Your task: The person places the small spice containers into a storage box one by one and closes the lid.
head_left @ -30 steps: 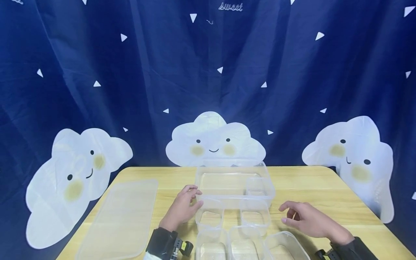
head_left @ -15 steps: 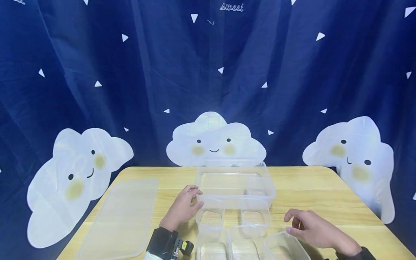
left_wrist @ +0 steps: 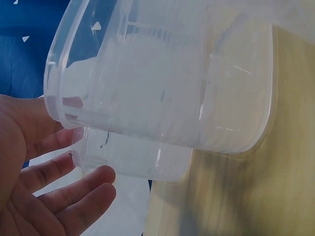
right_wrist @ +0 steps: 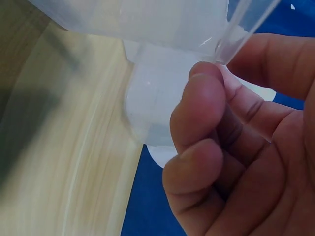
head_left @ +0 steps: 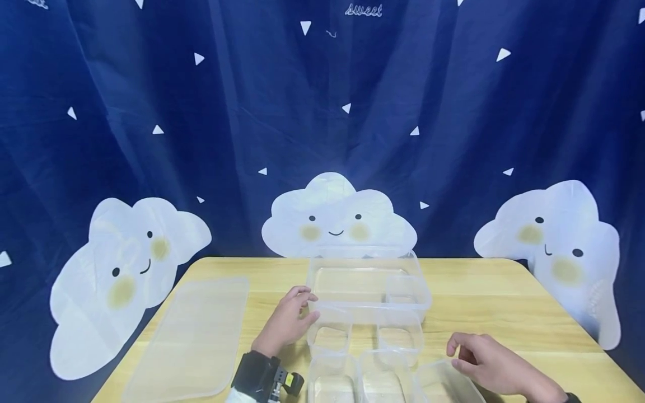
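In the head view my left hand hovers beside a small clear plastic box, fingers spread and loosely bent. The left wrist view shows the thumb at the rim of a clear box, other fingers apart from it. My right hand is at the corner of the nearest right small box. In the right wrist view, thumb and curled fingers meet at the corner of that clear box, appearing to pinch it. The contact is partly hidden.
A large clear tub stands behind the small boxes, with one small box inside it at right. Two more small boxes stand in front. A flat translucent lid lies at the left of the wooden table.
My right hand has moved nearer and slightly right, down to the corner of the right small box. The left hand keeps its place. The view shifts slightly.
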Demonstrator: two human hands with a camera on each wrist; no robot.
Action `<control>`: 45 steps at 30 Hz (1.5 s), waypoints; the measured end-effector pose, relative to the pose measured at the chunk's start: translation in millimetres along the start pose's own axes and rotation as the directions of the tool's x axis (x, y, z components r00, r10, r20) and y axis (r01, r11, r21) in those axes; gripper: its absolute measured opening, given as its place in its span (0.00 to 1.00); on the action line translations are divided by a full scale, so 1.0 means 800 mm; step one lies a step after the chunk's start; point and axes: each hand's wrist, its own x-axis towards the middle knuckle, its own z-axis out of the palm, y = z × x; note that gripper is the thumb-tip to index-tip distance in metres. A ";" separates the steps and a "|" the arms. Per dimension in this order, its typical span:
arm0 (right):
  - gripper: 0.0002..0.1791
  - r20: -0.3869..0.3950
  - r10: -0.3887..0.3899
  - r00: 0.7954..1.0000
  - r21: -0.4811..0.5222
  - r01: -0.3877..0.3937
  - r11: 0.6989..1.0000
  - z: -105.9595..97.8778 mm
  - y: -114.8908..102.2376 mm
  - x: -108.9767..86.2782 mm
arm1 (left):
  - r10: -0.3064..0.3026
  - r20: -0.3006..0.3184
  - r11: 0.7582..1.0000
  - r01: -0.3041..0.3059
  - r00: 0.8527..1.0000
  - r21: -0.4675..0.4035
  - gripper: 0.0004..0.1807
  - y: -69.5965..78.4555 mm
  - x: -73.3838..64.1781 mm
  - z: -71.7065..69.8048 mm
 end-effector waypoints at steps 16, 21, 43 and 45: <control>0.05 -0.076 -0.047 0.996 -0.053 0.043 0.998 0.002 0.001 -0.002 | -0.003 -0.017 1.000 0.003 1.000 0.014 0.16 0.005 0.009 -0.005; 0.07 -0.076 -0.033 0.997 -0.043 0.030 0.999 0.004 0.001 -0.002 | -0.006 -0.013 1.000 0.006 1.000 0.015 0.16 0.005 0.008 -0.004; 0.07 -0.083 -0.010 0.996 -0.057 0.005 0.998 0.009 -0.002 -0.007 | -0.018 -0.017 1.000 0.018 1.000 -0.018 0.16 0.003 0.001 0.001; 0.07 -0.089 -0.011 0.996 -0.066 0.005 0.998 0.009 -0.002 -0.007 | -0.017 -0.015 1.000 0.016 1.000 -0.020 0.16 0.003 0.000 0.001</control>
